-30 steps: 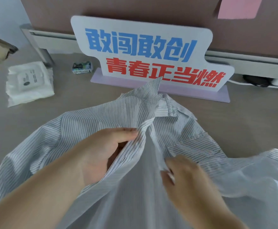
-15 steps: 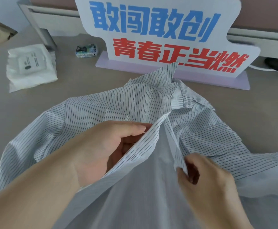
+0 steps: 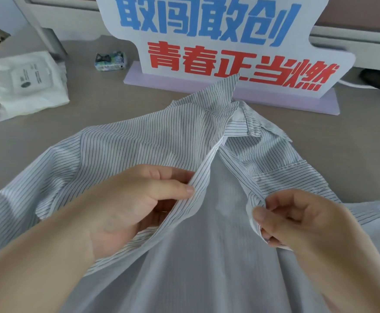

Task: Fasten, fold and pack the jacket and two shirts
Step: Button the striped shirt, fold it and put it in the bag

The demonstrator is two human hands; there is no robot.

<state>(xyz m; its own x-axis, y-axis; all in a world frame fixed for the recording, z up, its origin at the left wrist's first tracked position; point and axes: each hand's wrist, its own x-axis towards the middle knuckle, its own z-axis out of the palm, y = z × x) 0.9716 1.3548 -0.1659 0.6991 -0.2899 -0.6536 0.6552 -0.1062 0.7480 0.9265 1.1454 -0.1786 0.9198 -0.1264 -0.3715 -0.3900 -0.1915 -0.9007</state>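
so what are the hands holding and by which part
Both hold the striped shirt by its open front edges: the left hand grips one edge, the right hand pinches the other near the chest pocket.

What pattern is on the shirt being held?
The shirt is white with thin dark vertical pinstripes, clearest in the head view across the spread chest panel.

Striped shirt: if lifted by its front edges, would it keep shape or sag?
Probably sags: the striped shirt drapes in soft folds between the left hand and right hand. Likely light, as its fabric looks thin. Pushed, it would probably bunch, not slide.
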